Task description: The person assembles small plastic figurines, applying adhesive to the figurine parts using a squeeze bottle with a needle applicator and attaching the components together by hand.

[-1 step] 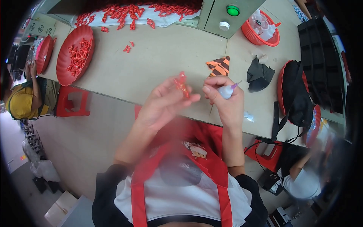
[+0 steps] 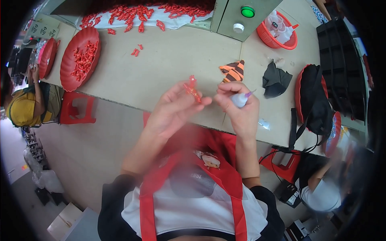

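My left hand (image 2: 173, 105) is closed on a small shiny red figurine (image 2: 193, 90), which stands up between the thumb and fingers. My right hand (image 2: 241, 108) is wrapped round a small white squeeze bottle (image 2: 239, 99) with a purple needle tip pointing up and to the right. Its thumb and forefinger are brought together near my left fingertips; whether something tiny sits between them, I cannot tell. Just beyond the right hand lies an orange-and-dark striped cloth (image 2: 234, 71). Two loose red pieces (image 2: 136, 51) rest on the table farther off.
On the left, a red scalloped tray (image 2: 66, 68) holds many red pieces. More red pieces lie on white cloth under a metal machine (image 2: 229, 20). Rightward are a red basket (image 2: 277, 45) of bottles, a black cloth (image 2: 276, 79) and a black bag (image 2: 315, 100). Other people sit at both sides.
My right hand has shifted slightly left, closer to my left fingertips. The red figurine has tilted a little in my left hand.
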{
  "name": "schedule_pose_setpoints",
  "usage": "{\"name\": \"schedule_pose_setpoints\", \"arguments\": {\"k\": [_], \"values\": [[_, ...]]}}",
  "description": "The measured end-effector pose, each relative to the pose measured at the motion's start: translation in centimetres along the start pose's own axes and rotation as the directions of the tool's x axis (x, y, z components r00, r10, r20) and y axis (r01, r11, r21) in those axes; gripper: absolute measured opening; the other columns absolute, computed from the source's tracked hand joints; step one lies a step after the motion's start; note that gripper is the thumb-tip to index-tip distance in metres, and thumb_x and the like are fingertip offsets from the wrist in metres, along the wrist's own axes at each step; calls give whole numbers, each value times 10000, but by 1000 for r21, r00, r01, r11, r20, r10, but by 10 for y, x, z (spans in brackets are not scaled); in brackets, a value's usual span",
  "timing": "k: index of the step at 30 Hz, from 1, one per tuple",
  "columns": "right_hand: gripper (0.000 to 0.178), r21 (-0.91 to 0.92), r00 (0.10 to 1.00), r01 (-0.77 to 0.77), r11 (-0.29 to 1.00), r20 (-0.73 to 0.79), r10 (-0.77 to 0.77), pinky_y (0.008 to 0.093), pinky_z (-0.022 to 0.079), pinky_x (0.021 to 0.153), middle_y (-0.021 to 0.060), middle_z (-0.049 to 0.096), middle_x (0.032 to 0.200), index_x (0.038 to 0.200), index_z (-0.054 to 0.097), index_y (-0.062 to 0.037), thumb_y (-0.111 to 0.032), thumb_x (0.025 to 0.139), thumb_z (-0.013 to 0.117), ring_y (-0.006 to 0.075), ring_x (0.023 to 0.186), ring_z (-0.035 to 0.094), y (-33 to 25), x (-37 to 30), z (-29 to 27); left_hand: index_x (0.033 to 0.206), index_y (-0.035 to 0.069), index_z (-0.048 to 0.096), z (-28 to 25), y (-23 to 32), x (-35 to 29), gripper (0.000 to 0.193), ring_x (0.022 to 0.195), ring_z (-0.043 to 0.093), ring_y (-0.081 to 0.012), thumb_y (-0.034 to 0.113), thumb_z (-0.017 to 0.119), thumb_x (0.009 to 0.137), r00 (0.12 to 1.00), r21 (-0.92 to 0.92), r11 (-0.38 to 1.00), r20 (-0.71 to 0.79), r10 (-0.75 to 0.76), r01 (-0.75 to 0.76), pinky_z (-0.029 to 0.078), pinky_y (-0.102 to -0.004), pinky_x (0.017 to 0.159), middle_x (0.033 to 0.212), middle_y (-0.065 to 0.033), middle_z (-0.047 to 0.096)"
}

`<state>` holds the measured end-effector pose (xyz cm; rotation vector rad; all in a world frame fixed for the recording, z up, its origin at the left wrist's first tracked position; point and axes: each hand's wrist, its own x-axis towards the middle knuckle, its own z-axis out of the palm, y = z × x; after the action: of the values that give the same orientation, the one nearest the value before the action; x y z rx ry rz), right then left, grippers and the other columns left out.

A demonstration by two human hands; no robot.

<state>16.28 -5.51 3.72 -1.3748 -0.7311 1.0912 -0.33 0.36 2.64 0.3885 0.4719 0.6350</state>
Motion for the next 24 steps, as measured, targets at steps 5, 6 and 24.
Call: {"name": "schedule_pose_setpoints", "arguments": {"k": [5, 6, 24], "values": [[299, -231, 919, 392, 891, 56, -390, 212, 434, 609, 57, 551, 928, 917, 607, 3, 30, 644, 725, 96, 697, 542, 11, -15, 17, 1115, 23, 516, 7, -10, 3, 280, 958, 592, -219, 116, 570, 857, 994, 135, 989, -77, 74, -63, 508, -302, 780, 994, -103, 599], [287, -284, 885, 455, 844, 43, -463, 188, 413, 574, 58, 525, 959, 929, 602, 26, 69, 662, 697, 58, 636, 515, 11, -16, 19, 1096, 20, 532, 11, -11, 3, 257, 919, 583, -185, 110, 563, 857, 993, 138, 990, -106, 54, -39, 491, -302, 788, 982, -81, 599], [231, -310, 895, 437, 845, 51, -444, 186, 431, 604, 65, 581, 885, 917, 613, 41, 109, 696, 621, 68, 671, 546, 7, -19, 12, 885, -14, 631, 21, 8, 2, 110, 736, 582, -81, 5, 582, 788, 874, 764, 559, 15, 485, -323, 477, -220, 663, 821, -40, 617]]}}
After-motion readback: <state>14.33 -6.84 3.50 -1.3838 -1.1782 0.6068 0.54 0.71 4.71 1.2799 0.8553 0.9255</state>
